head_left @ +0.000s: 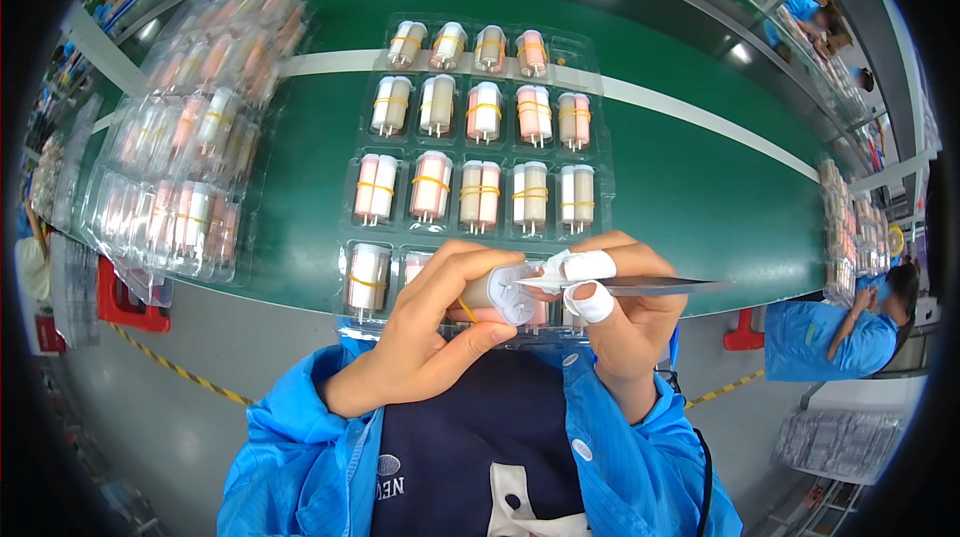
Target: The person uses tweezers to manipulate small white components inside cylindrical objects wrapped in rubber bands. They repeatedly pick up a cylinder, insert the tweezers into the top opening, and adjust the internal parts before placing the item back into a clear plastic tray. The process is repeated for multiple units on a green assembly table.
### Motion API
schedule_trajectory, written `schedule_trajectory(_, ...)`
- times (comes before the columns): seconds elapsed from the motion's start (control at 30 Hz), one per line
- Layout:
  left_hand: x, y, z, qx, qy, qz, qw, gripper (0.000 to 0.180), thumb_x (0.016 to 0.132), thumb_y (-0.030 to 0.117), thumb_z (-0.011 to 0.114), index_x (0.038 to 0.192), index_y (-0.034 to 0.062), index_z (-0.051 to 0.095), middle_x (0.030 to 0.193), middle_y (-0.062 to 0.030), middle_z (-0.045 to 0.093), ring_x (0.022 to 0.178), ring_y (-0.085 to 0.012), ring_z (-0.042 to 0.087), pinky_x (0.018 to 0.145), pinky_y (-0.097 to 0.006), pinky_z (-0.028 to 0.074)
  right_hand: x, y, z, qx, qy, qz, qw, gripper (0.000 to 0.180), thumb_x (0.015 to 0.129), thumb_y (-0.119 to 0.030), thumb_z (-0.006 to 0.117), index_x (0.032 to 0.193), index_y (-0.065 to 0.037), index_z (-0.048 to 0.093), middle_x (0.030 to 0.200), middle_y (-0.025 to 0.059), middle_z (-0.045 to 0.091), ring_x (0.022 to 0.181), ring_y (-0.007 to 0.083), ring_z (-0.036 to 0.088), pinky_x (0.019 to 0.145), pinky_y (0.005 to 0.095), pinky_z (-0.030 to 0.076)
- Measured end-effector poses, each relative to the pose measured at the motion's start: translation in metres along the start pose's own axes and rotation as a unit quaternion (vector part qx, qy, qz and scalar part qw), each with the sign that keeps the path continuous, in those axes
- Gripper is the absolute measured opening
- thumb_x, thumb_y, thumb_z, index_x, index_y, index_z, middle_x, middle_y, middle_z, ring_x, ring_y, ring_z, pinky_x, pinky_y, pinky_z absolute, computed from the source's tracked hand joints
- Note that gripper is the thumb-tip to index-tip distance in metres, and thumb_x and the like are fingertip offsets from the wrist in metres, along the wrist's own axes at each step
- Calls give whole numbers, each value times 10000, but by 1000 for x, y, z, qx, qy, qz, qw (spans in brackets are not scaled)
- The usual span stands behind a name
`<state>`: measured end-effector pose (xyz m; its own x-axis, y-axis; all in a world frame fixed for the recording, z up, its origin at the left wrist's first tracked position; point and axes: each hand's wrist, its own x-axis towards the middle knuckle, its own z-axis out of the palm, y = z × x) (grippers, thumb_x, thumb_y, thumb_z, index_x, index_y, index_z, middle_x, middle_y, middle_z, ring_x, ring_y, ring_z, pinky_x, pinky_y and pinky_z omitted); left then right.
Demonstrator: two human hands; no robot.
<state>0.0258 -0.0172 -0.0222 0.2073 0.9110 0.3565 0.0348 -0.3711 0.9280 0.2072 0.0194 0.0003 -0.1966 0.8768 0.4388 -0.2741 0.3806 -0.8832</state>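
My left hand (430, 322) is wrapped round a cylinder with a pale, translucent end face (512, 295) turned to the right. A yellow rubber band shows round its greyish body. My right hand (628, 302), with white wraps on the thumb and a finger, pinches metal tweezers (665, 286). Their pointed tip meets or nearly meets that end face; contact is hard to tell. Under and beyond both hands lies a clear plastic tray (400, 234) with rows of banded cylinder pairs (479, 195) in white, grey and pink, several with short prongs. My hands partly hide the nearest row.
Stacked clear trays (185, 187) of similar cylinders stand on the left of the green table (700, 207). More stacks (850, 227) are at the right edge. A person in blue (840, 337) is at the right. Red stools (135, 297) and yellow-black floor tape lie beyond the near edge.
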Motion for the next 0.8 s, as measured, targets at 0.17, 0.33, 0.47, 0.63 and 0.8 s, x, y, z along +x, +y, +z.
schedule_trajectory(0.17,-2,2,0,-109,-21,-59,992,432,860,139,624,1238,-9,477,1095,-122,511,997,-202,536,833,-305,458,3,-4,-1,-32,-18,-14,999,175,754,31,683,927,34,657,874,167,656,774,189,641,660,273,510)
schedule_trajectory(0.33,-2,2,0,-152,-31,-78,985,443,881,156,606,1262,-9,452,1124,-107,488,1027,-175,517,851,-287,462,3,-5,1,-22,-13,-1,1000,184,745,33,691,927,34,660,862,164,657,774,195,642,661,277,509)
schedule_trajectory(0.47,-3,-2,-1,-144,-34,-71,986,441,883,161,606,1260,-11,455,1113,-106,491,1022,-176,519,852,-289,459,3,-5,1,-28,-18,1,999,190,742,36,691,929,35,659,864,164,658,776,195,643,658,276,507)
schedule_trajectory(0.63,-4,0,0,-179,-28,-94,979,428,891,152,595,1255,-11,441,1166,-108,488,1063,-161,505,888,-289,436,4,-3,0,-46,-17,-14,999,197,723,28,706,916,29,668,850,165,662,763,200,648,645,277,509)
schedule_trajectory(0.8,-6,-3,-7,-259,-78,-103,957,447,879,141,611,1246,-23,415,1187,-100,511,1095,-134,494,912,-283,416,7,-12,3,-51,-35,-33,998,196,686,23,721,877,33,680,829,167,667,723,207,656,616,280,513)
